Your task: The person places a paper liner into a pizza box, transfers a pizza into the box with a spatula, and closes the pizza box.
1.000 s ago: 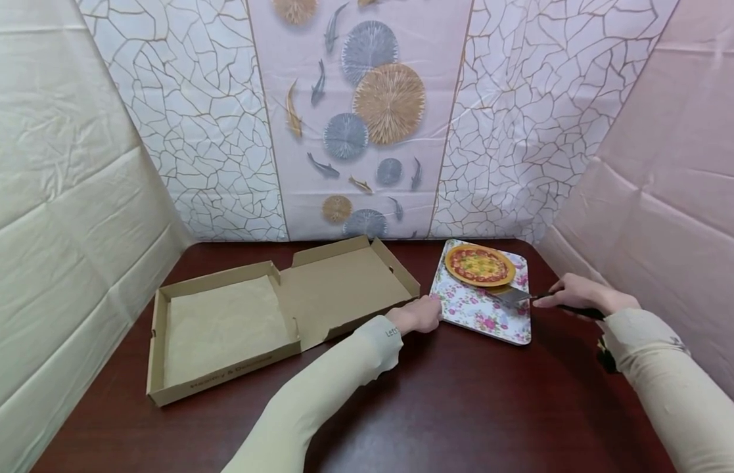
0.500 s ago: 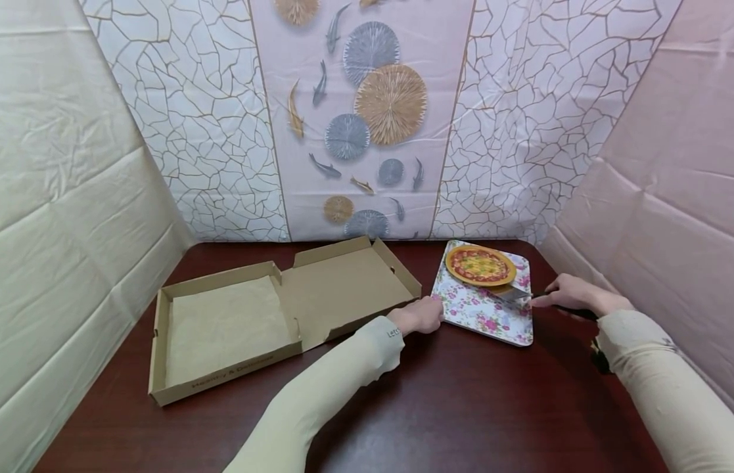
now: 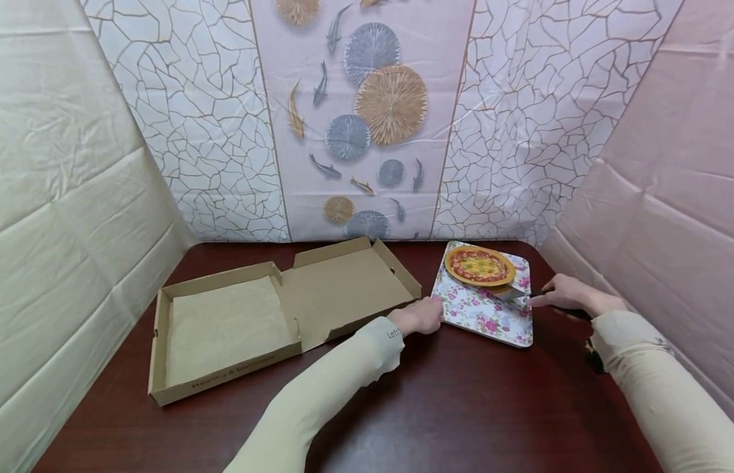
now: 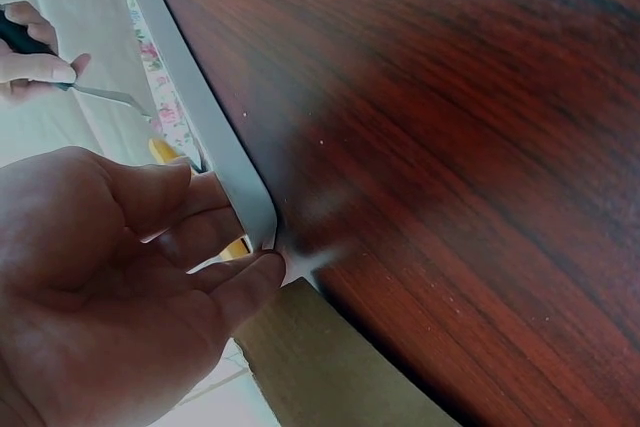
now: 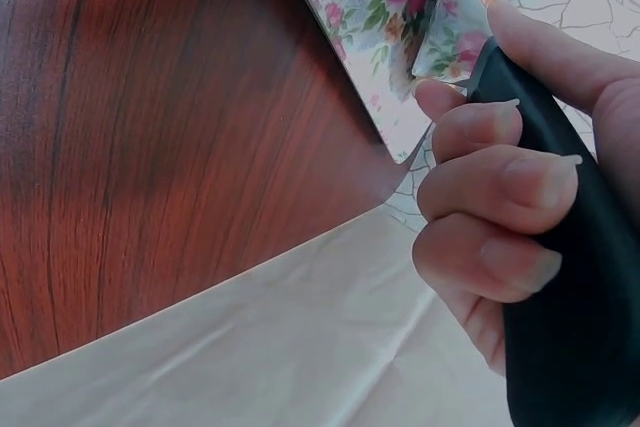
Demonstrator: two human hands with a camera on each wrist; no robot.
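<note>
A pizza [image 3: 480,264] in an orange-yellow round base lies toward the far end of a flower-patterned tray [image 3: 470,309] on the right. My left hand [image 3: 422,315] grips the tray's near left corner, thumb and fingers curled about the rim in the left wrist view. In my right hand [image 3: 570,293] is the black handle [image 5: 560,247] of a pizza server, with fingers wrapped round it. Its triangular metal blade [image 3: 508,293] reaches over the tray to the pizza's near edge; its tip is hidden, apparently beneath the pizza.
An opened cardboard pizza box [image 3: 343,286] lies left of the tray, its lid side close to my left hand. Lining paper [image 3: 225,328] covers the box's base. Fabric walls [image 3: 656,197] stand behind and on both sides of the dark wooden table [image 3: 461,407].
My right hand has shifted slightly left with the server, toward the pizza. The left hand stays on the tray corner, and the pizza looks almost unmoved.
</note>
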